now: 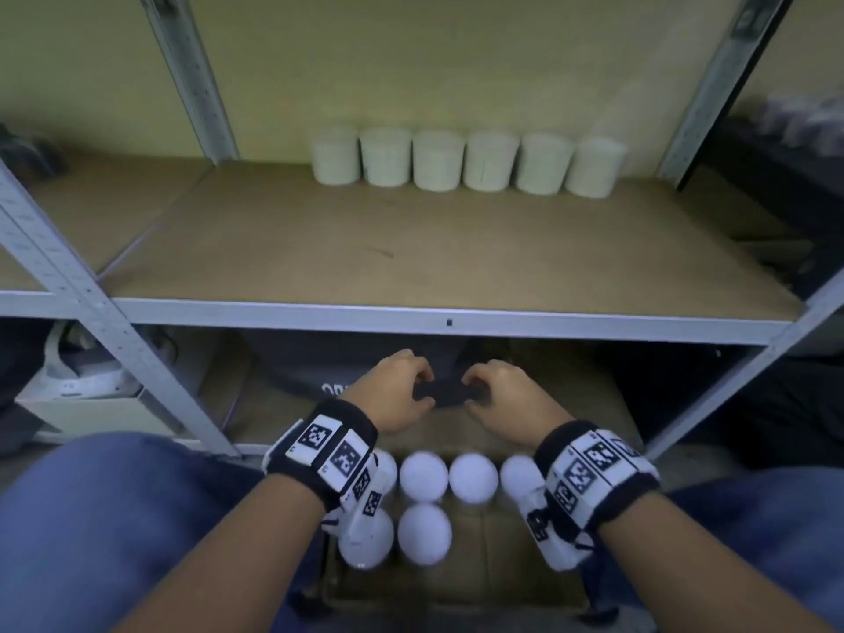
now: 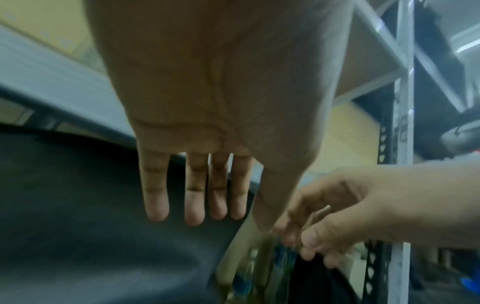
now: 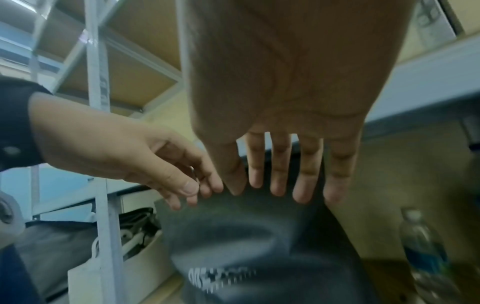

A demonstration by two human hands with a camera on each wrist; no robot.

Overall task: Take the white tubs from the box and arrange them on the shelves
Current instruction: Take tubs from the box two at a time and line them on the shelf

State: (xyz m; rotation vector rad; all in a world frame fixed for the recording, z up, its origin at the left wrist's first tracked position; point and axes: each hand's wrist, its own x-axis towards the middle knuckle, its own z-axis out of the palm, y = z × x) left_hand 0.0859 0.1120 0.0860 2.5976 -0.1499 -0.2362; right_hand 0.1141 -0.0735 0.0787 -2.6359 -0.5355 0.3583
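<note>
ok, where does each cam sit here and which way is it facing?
Head: on the head, facing forward and down at the shelf, the tubs and the box; both forearms, wristbands and knees show.
Left wrist: under the left hand, looking along the palm to the fingers and a dark bag.
Right wrist: under the right hand, same direction.
Shared: each wrist view catches the other hand; all show the bag.

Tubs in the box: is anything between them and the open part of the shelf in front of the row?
Nothing visible. The shelf board is bare in front of the row of tubs. Both hands, left hand and right hand, are lower, under the shelf edge at a dark bag, beyond the boxed tubs.
</note>
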